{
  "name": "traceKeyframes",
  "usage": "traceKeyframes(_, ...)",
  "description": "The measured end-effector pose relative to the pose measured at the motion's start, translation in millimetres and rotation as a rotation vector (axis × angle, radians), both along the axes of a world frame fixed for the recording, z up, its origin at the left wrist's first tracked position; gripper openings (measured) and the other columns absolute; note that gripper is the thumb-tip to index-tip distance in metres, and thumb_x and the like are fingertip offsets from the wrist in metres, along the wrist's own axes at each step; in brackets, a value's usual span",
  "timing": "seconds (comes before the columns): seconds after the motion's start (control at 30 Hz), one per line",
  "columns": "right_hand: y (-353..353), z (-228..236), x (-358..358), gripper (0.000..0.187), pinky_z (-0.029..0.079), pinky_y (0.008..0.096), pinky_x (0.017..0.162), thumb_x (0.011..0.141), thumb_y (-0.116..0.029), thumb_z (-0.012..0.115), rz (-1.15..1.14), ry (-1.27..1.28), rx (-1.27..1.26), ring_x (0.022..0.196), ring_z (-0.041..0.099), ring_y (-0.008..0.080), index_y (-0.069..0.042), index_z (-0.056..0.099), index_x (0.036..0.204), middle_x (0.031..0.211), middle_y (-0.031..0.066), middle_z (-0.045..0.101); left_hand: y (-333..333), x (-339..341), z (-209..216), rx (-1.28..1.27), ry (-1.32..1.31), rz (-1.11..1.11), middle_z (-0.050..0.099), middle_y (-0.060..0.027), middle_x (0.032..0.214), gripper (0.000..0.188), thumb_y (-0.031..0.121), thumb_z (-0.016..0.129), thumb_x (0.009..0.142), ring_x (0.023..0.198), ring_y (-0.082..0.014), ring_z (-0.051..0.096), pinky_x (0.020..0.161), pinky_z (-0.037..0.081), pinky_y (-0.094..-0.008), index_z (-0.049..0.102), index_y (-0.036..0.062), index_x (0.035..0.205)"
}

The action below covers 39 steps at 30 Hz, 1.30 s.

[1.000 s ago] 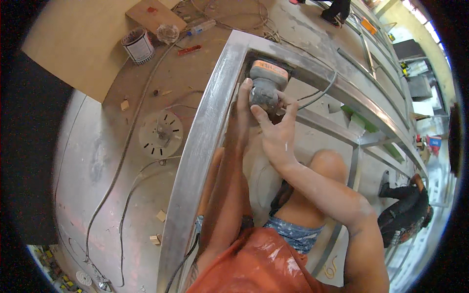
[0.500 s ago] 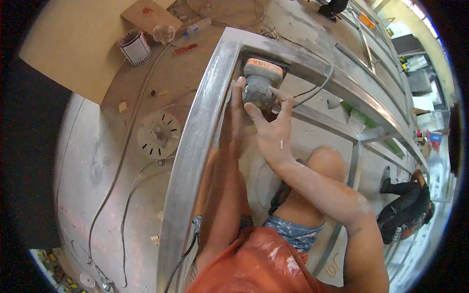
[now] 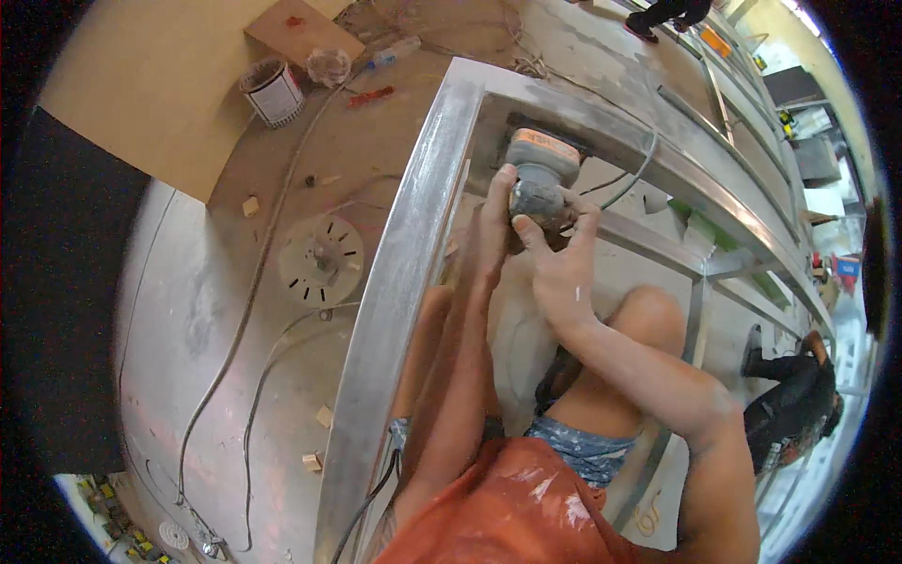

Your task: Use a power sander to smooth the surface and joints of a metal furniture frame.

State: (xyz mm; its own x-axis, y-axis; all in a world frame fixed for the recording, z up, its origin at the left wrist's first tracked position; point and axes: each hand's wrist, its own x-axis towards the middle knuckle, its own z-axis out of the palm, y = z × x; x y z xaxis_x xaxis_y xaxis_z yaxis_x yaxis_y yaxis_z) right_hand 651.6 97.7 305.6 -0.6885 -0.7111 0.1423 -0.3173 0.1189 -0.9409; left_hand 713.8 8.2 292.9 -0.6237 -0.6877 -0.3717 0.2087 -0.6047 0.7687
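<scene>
A small electric palm sander (image 3: 537, 193), grey and black with an orange band, presses its pad against the inner face of a bare metal frame (image 3: 406, 244) near the far left corner. My left hand (image 3: 495, 211) grips the sander's left side, its fingers closed on the body. From the right, my right hand (image 3: 564, 268) clasps the same body with thumb and fingers. A grey cord (image 3: 631, 169) loops near the sander's right side, across the far bar.
On the left floor are a slotted white disc (image 3: 321, 261), a long cable (image 3: 272, 235) and small wood blocks (image 3: 251, 206). Farther off stand a paint-smeared tub (image 3: 272, 92) and a cardboard sheet (image 3: 141, 85). A person in dark clothes (image 3: 789, 399) bends at right; another person's legs (image 3: 658, 19) show at the top.
Both hands have slid the sander slightly right along the far bar's inner face, away from the corner. The whole view has shifted a little. The grip on the sander stays.
</scene>
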Motion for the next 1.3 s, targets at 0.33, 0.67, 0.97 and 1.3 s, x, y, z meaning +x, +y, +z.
traceKeyframes(0.33, -9, -12, -1, 0.065, 0.039, 0.0419, 0.104, 0.085, -0.034, 0.081, 0.026, 0.046, -0.019, 0.119, 0.047, 0.0276, -0.007, 0.045, 0.132, 0.126, 0.015, 0.048, 1, 10, 20, -0.053, 0.091, 0.086, 0.07, -0.0126, 0.098, 0.06, 0.059, 0.05, 0.095, 0.086, -0.025, 0.066, 0.082, 0.051, -0.0381, 0.068, 0.0048, 0.112)
traceKeyframes(0.67, -11, 1, 3, 0.066, 0.041, 0.0417, 0.101, 0.085, -0.035, 0.08, -0.005, 0.142, 0.042, 0.12, 0.047, 0.0288, -0.006, 0.045, 0.132, 0.125, 0.0143, 0.048, -2, 6, 14, 0.008, 0.059, 0.036, 0.067, -0.0111, 0.103, 0.062, 0.059, 0.053, 0.092, 0.091, -0.0243, 0.065, 0.084, 0.051, -0.0373, 0.063, 0.004, 0.12)
traceKeyframes(0.97, -11, -3, 7, 0.063, 0.039, 0.0415, 0.103, 0.084, -0.028, 0.082, 0.019, 0.017, -0.038, 0.118, 0.046, 0.029, -0.004, 0.045, 0.13, 0.123, 0.0155, 0.047, 0, 8, 10, 0.002, 0.11, 0.066, 0.066, -0.0113, 0.103, 0.061, 0.058, 0.052, 0.093, 0.092, -0.0238, 0.065, 0.084, 0.051, -0.0366, 0.062, 0.0045, 0.12)
traceKeyframes(1.3, -15, -3, 9, 0.065, 0.04, 0.0423, 0.102, 0.083, -0.03, 0.082, -0.003, 0.091, -0.055, 0.119, 0.046, 0.0293, -0.004, 0.045, 0.129, 0.123, 0.0153, 0.047, -18, 2, -10, -0.357, 0.032, 0.301, 0.066, -0.0106, 0.102, 0.057, 0.057, 0.049, 0.095, 0.088, -0.0229, 0.065, 0.081, 0.051, -0.0378, 0.063, 0.0059, 0.117)
